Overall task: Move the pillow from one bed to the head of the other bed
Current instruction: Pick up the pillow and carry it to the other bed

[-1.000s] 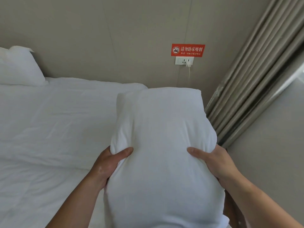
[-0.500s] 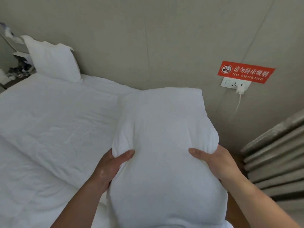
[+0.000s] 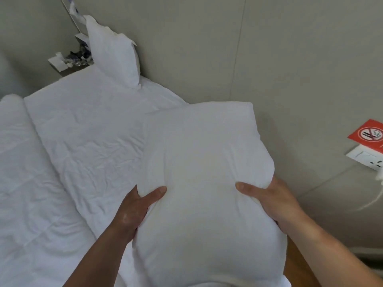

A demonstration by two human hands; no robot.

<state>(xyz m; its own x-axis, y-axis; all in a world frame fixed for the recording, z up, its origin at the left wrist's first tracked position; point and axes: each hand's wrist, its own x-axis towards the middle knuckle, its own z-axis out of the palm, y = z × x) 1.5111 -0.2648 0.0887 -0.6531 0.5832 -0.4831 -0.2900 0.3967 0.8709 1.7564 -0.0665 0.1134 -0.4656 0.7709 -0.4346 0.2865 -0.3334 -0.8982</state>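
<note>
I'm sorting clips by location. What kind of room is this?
Probably a hotel or hostel bedroom: a bed made up in plain white linen, a no-smoking sign on the wall above a socket, and a spare pillow propped at the head.

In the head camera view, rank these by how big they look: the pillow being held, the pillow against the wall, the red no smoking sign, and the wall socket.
1. Held pillow, biggest by far, though it is nearest the camera.
2. Pillow against the wall.
3. No smoking sign and wall socket: they look alike and both are cut by the frame edge, so no ranking.
</note>
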